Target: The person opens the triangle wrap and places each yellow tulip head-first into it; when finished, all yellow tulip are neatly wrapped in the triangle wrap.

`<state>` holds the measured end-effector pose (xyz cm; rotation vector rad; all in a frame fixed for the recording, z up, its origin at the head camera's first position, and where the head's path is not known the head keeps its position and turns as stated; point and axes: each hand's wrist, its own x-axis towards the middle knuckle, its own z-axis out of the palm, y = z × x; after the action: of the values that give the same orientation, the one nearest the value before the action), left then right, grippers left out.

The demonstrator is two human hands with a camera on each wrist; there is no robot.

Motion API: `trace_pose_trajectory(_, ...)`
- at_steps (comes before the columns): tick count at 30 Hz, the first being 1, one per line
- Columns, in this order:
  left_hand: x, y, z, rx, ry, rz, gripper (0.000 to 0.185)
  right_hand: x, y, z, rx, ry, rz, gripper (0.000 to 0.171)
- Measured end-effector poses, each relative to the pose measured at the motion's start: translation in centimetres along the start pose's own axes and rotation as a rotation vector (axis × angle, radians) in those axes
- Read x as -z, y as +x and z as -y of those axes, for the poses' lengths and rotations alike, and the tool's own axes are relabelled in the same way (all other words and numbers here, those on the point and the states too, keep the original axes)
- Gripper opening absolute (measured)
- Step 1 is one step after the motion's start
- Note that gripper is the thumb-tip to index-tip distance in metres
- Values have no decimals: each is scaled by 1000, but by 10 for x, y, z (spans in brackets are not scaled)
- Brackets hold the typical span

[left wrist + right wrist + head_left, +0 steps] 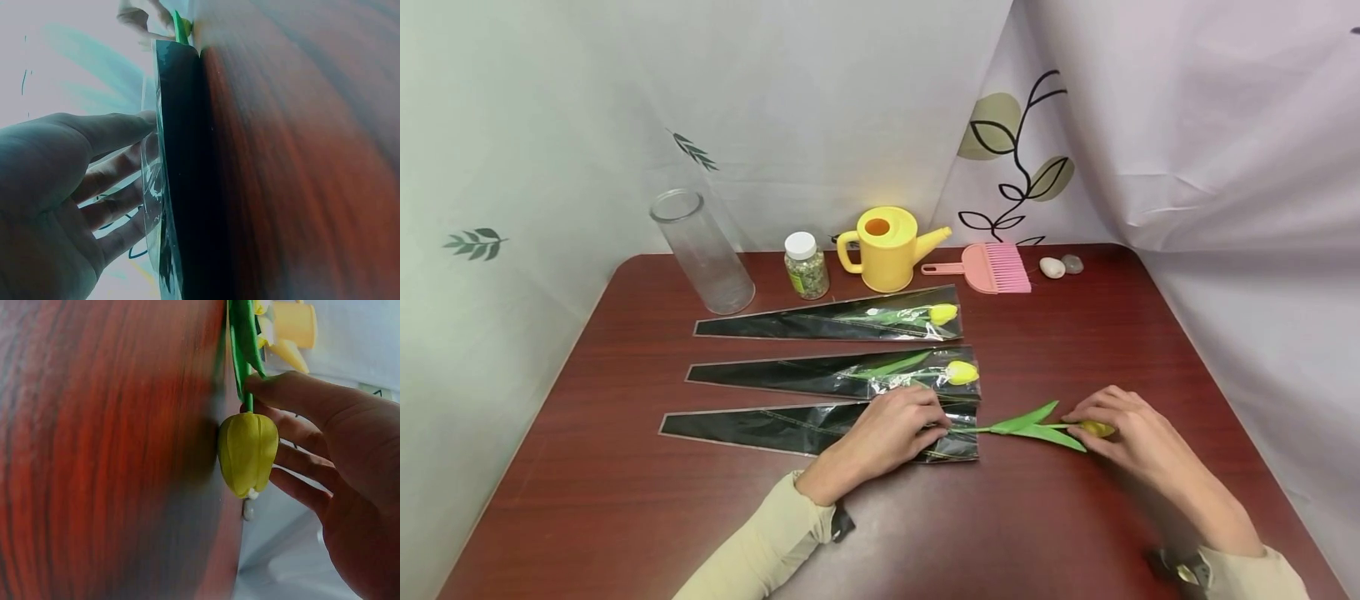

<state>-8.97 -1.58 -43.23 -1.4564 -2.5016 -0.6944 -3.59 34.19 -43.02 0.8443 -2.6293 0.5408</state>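
Note:
A yellow artificial tulip (pixel 1030 423) lies with its stem end inside the nearest flower sleeve (pixel 730 429), which is black-backed with a clear front. Just under the bloom (pixel 248 453), my right hand (pixel 1131 429) pinches the stem between thumb and fingers. My left hand (pixel 895 429) is over the sleeve's wide mouth, thumb and fingertips at the clear film (pixel 152 187) and holding it. The stem's lower end is hidden beneath that hand. Behind lie two more sleeves, the middle one (pixel 775 375) and the far one (pixel 775 323), each containing a yellow tulip.
Along the table's (pixel 587 467) back stand a clear glass vase (pixel 707 258), a white-lidded jar (pixel 807 271) of small greenish bits and a yellow watering can (pixel 887 258). A pink hand brush (pixel 985 268) and two stones, one white (pixel 1052 267) and one grey (pixel 1072 264), lie right of them.

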Motion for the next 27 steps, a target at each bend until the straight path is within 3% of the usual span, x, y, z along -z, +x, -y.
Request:
trace_pose_trajectory(4,0,0,0,-2,-2,-3,6,0,-2,-2,16,23,3,15)
trace_pose_trajectory(8,0,0,0,-2,2,0,6,-2,-2,-2,28,28,-9,27)
trace_pose_trajectory(13,-1,1,-1,6,-5,6,7,-4,1,2,42,60,-13,9)
trace_pose_trajectory(17,-2,3,-3,-1,-8,10,7,-9,5,11,50,62,6,22)
trace_pose_trajectory(27,-2,7,-7,6,-31,9,8,-30,23,39,63,69,60,17)
